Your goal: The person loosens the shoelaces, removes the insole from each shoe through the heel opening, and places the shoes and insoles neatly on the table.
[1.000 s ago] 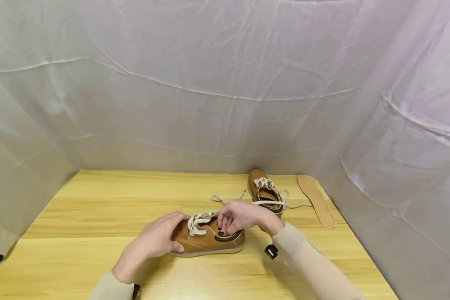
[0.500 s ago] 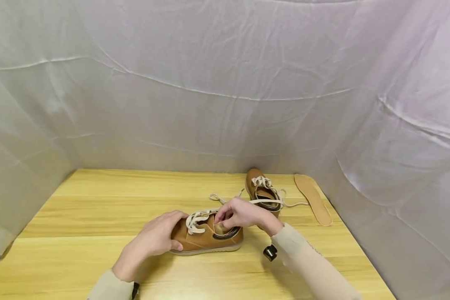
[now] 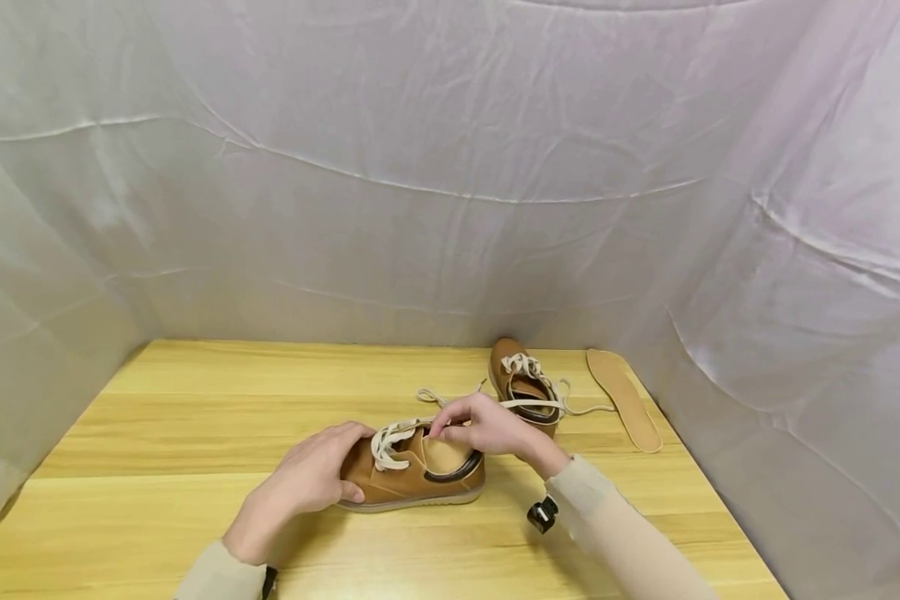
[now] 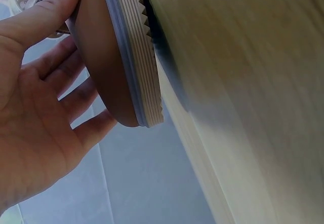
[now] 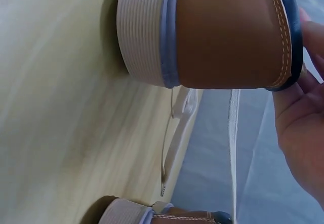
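A brown lace-up shoe [image 3: 397, 485] with cream laces rests on its sole, toe to the left, in the head view. My left hand [image 3: 307, 475] grips its toe, thumb on the near side and fingers over the far side. At the heel opening, my right hand [image 3: 487, 427] pinches a tan insole [image 3: 446, 458] that shows tilted up inside the shoe. The left wrist view has the toe [image 4: 98, 57] between thumb and fingers. From the right wrist, the heel [image 5: 228, 36] hides the insole and most of the fingertips behind its dark collar.
A matching shoe [image 3: 501, 375] stands behind the right hand, its long loose lace [image 3: 592, 409] trailing across the wooden table [image 3: 195, 417]. Near the table's right edge lies another tan insole [image 3: 630, 404]. Grey cloth [image 3: 420, 250] hangs behind and at both sides.
The right hand's fingers have come up out of the shoe opening, and the tan insole has risen into sight with them. The left hand keeps its grip on the toe.
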`<state>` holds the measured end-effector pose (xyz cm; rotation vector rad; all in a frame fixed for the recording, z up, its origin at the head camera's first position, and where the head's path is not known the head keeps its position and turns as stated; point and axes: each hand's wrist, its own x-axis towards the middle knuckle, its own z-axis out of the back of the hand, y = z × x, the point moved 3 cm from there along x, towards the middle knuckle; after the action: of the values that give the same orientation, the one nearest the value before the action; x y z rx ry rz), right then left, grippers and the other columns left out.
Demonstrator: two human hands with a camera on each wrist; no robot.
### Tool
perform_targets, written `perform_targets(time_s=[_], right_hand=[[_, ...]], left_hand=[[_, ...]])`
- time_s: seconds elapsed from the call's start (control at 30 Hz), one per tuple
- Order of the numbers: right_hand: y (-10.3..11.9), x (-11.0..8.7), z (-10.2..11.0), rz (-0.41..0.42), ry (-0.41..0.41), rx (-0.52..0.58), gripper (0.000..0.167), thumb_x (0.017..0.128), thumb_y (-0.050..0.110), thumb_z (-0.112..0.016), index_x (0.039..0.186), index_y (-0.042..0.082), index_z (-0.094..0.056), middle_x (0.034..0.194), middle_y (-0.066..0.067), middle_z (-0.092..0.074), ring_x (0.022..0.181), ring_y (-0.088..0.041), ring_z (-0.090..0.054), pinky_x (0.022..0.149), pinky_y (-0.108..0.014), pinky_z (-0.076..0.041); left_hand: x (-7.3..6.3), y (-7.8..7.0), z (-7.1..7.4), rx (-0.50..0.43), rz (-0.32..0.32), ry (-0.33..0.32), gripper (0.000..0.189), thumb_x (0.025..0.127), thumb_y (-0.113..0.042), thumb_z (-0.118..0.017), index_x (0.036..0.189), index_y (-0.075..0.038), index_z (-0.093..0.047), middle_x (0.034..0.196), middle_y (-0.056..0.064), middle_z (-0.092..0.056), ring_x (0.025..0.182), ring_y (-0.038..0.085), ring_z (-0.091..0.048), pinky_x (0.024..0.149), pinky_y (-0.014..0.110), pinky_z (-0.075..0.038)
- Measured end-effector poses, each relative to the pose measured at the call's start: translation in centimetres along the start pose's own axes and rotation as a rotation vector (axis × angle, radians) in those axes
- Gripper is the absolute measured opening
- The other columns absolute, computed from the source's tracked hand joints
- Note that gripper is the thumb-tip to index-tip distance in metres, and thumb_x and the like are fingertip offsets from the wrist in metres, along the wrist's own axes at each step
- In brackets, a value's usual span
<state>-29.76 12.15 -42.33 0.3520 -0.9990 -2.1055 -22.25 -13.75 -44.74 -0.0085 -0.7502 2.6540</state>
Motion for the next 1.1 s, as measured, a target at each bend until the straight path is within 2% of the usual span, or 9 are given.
perform_targets(time_s=[0.07,0.17,0.27,0.4,0.5,0.7,0.9,1.0,1.1], right_hand=[[-0.1,-0.1,0.0,0.012,-0.046,0.003,0.020,0.098,0.001,-0.066,0.100,0.013,-0.081,0.109,0.000,-0.078,0.103,-0.011,-0.069,0.091,-0.028,-0.055],[-0.3,-0.3,0.0,0.023,-0.109,0.006,0.022,0.096,0.000,-0.065,0.099,0.013,-0.082,0.107,0.000,-0.078,0.101,-0.012,-0.069,0.089,-0.028,-0.056],[-0.3,-0.8,-0.1,0.080,-0.133,-0.028,0.022,0.096,-0.002,-0.065,0.101,0.011,-0.081,0.107,-0.001,-0.077,0.103,-0.015,-0.069,0.092,-0.030,-0.056],[0.6,-1.8,-0.1,0.227,-0.110,-0.211,0.020,0.094,-0.003,-0.067,0.105,0.009,-0.079,0.111,-0.002,-0.074,0.109,-0.019,-0.068,0.100,-0.034,-0.056],[1.3,-2.5,-0.1,0.342,-0.070,-0.382,0.019,0.094,0.001,-0.070,0.111,0.008,-0.078,0.118,-0.005,-0.071,0.111,-0.019,-0.066,0.099,-0.032,-0.056],[1.6,-3.7,-0.5,0.494,0.052,-0.635,0.030,0.101,0.017,-0.069,0.130,0.011,-0.071,0.141,-0.012,-0.061,0.130,-0.027,-0.058,0.111,-0.042,-0.050],[1.6,-4.1,-1.2,0.508,0.139,-0.906,0.036,0.107,0.031,-0.056,0.140,0.019,-0.067,0.155,-0.010,-0.049,0.139,-0.028,-0.048,0.118,-0.044,-0.042],[1.5,-4.3,-1.5,0.500,0.160,-1.031,0.037,0.109,0.034,-0.050,0.141,0.022,-0.065,0.156,-0.011,-0.046,0.138,-0.027,-0.047,0.118,-0.044,-0.041],[1.5,-4.3,-1.8,0.488,0.158,-1.103,0.039,0.109,0.035,-0.048,0.143,0.023,-0.063,0.153,-0.012,-0.047,0.134,-0.026,-0.048,0.116,-0.043,-0.042]], left_hand=[[0.0,0.1,0.0,0.004,0.003,0.000,0.081,0.064,-0.019,-0.098,0.137,-0.017,-0.063,0.140,0.006,-0.064,0.132,0.034,-0.058,0.106,0.062,-0.047],[0.0,0.1,0.0,0.006,0.002,-0.002,0.081,0.064,-0.020,-0.098,0.137,-0.016,-0.063,0.140,0.005,-0.064,0.131,0.034,-0.058,0.106,0.063,-0.047],[0.0,0.1,-0.2,0.004,-0.006,-0.001,0.081,0.064,-0.020,-0.098,0.137,-0.015,-0.063,0.139,0.005,-0.065,0.130,0.034,-0.059,0.106,0.062,-0.048],[0.0,0.1,-0.4,0.002,-0.011,-0.005,0.081,0.064,-0.019,-0.099,0.137,-0.015,-0.063,0.139,0.005,-0.065,0.130,0.033,-0.059,0.106,0.061,-0.048],[0.0,0.2,-0.4,0.005,-0.009,-0.011,0.081,0.064,-0.019,-0.099,0.137,-0.015,-0.063,0.139,0.004,-0.065,0.131,0.033,-0.059,0.106,0.061,-0.048],[0.0,0.2,-0.4,0.006,-0.014,-0.013,0.081,0.064,-0.018,-0.099,0.136,-0.015,-0.063,0.139,0.005,-0.065,0.130,0.034,-0.059,0.107,0.061,-0.048],[0.0,0.1,-0.2,0.001,-0.016,-0.010,0.080,0.064,-0.018,-0.099,0.136,-0.016,-0.063,0.138,0.004,-0.065,0.130,0.033,-0.059,0.106,0.061,-0.048],[0.0,0.1,-0.2,0.003,-0.016,-0.006,0.080,0.064,-0.019,-0.099,0.136,-0.016,-0.063,0.138,0.003,-0.065,0.130,0.033,-0.059,0.106,0.061,-0.048],[0.1,0.2,-0.2,0.008,-0.008,-0.004,0.082,0.064,-0.019,-0.099,0.137,-0.016,-0.063,0.139,0.004,-0.065,0.131,0.033,-0.059,0.107,0.062,-0.047]])
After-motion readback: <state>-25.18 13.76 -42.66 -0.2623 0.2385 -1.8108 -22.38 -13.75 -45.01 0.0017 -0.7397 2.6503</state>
